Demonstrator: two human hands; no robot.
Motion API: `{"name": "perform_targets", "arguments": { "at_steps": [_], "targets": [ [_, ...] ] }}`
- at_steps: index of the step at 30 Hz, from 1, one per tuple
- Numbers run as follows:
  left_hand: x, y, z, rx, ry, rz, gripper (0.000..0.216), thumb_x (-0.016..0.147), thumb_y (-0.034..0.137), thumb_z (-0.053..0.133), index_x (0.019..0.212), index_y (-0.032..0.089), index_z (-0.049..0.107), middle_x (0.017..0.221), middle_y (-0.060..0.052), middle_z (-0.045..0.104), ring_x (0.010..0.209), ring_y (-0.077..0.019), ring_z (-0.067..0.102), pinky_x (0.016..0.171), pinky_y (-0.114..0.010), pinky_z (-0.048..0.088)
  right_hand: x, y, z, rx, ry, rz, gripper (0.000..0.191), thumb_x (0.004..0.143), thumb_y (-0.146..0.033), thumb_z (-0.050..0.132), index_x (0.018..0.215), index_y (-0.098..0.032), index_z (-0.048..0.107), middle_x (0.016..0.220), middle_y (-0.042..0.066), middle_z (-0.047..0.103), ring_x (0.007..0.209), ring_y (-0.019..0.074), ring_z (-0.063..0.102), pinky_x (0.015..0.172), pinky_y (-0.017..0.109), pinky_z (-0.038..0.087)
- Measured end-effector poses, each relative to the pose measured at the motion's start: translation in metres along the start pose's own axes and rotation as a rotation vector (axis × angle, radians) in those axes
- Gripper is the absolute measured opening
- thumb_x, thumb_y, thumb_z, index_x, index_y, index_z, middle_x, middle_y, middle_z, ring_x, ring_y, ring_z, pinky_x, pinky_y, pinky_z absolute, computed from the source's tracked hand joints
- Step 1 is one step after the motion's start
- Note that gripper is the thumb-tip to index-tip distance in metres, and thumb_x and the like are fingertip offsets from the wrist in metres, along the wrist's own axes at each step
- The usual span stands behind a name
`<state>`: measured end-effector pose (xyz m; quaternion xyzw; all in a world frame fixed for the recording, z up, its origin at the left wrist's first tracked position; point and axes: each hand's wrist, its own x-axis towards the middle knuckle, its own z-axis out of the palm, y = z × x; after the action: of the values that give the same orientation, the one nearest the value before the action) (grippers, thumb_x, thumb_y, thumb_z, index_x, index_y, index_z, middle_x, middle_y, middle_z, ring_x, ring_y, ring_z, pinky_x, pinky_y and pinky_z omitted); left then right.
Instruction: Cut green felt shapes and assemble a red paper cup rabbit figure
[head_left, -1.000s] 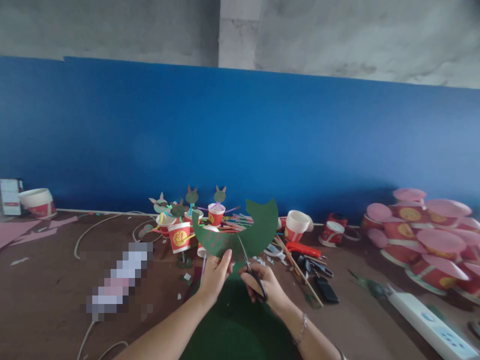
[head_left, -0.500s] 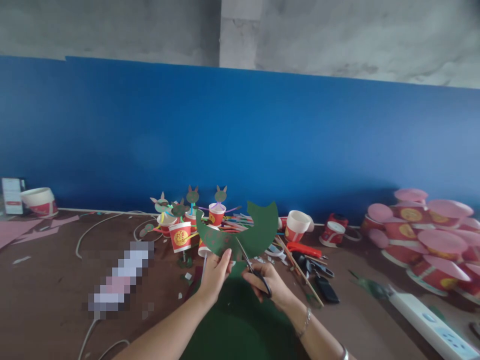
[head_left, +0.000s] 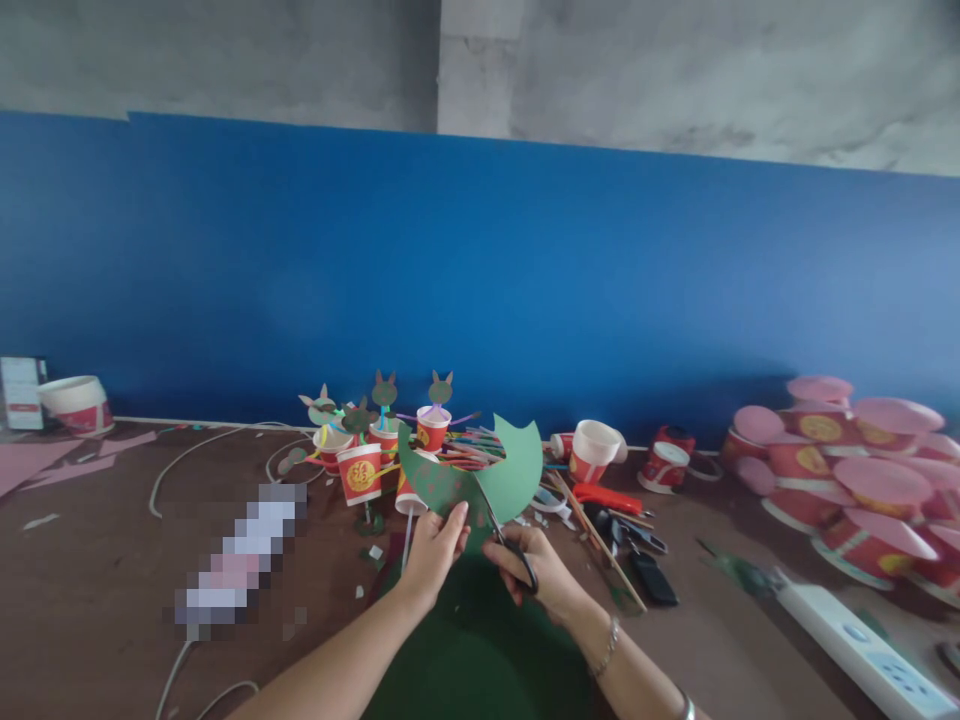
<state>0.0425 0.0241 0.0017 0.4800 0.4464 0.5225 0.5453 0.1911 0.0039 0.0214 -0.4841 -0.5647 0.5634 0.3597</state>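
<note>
My left hand [head_left: 439,548] pinches the lower edge of a curved piece of green paper [head_left: 516,468], thumb on top. The paper is crescent-like, with a wide hollow in its upper edge. My right hand [head_left: 536,568] grips black-handled scissors [head_left: 517,555], fingers in the loops. The blades point up and left and lie across the paper just right of my left thumb. Under both hands spreads a dark green sheet [head_left: 480,650]. Directly behind the paper are colored sticks [head_left: 472,447] and red paper cups with cat-eared figures [head_left: 435,428].
Pink-topped red cups [head_left: 847,470] are piled at the right, behind a white power strip [head_left: 847,640]. A white-and-red cup [head_left: 594,450], a red-handled tool [head_left: 615,500] and black keys [head_left: 652,578] lie right of center. Pink paper [head_left: 37,460] and a cup [head_left: 79,405] are at the left.
The green paper's right part has tilted and shifted slightly left, and looks lighter now. The scissors' blades have moved slightly with it. Both hands stay nearly in place.
</note>
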Motion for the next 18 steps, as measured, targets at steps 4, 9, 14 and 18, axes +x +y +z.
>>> {"name": "perform_targets", "arguments": {
  "at_steps": [4, 9, 14, 18],
  "targets": [
    [-0.0023, -0.0018, 0.0009, 0.019, -0.016, -0.04, 0.051, 0.073, 0.055, 0.054, 0.044, 0.015, 0.042, 0.04, 0.006, 0.035, 0.039, -0.0044, 0.03, 0.04, -0.017, 0.022, -0.0008, 0.0029, 0.0021, 0.031, 0.012, 0.004, 0.032, 0.066, -0.044, 0.067, 0.067, -0.014, 0.055, 0.04, -0.005, 0.05, 0.03, 0.0052, 0.042, 0.027, 0.014, 0.018],
    [-0.0023, -0.0072, 0.0024, 0.026, 0.021, -0.075, 0.048, 0.072, 0.056, 0.055, 0.049, 0.014, 0.049, 0.042, 0.005, 0.039, 0.04, -0.0055, 0.034, 0.041, -0.018, 0.023, -0.0009, 0.0038, 0.0018, -0.004, 0.016, -0.019, 0.033, 0.068, -0.044, 0.065, 0.061, -0.014, 0.055, 0.038, -0.006, 0.049, 0.028, 0.0042, 0.04, 0.027, 0.014, 0.016],
    [-0.0016, -0.006, 0.0021, 0.058, 0.015, -0.056, 0.049, 0.074, 0.056, 0.052, 0.049, 0.014, 0.049, 0.041, 0.005, 0.038, 0.039, -0.0057, 0.033, 0.041, -0.018, 0.022, -0.002, -0.0002, 0.0018, 0.012, 0.018, 0.036, 0.034, 0.067, -0.046, 0.065, 0.062, -0.015, 0.052, 0.036, -0.007, 0.047, 0.025, 0.0044, 0.038, 0.024, 0.014, 0.014],
    [-0.002, -0.0016, 0.0006, 0.053, 0.02, 0.005, 0.049, 0.077, 0.055, 0.047, 0.048, 0.015, 0.045, 0.041, 0.005, 0.035, 0.037, -0.0057, 0.031, 0.039, -0.019, 0.02, -0.0037, 0.0004, 0.0032, 0.054, 0.004, 0.032, 0.034, 0.069, -0.047, 0.063, 0.069, -0.015, 0.053, 0.039, -0.007, 0.049, 0.027, 0.0051, 0.041, 0.024, 0.014, 0.017]
  ]
}}
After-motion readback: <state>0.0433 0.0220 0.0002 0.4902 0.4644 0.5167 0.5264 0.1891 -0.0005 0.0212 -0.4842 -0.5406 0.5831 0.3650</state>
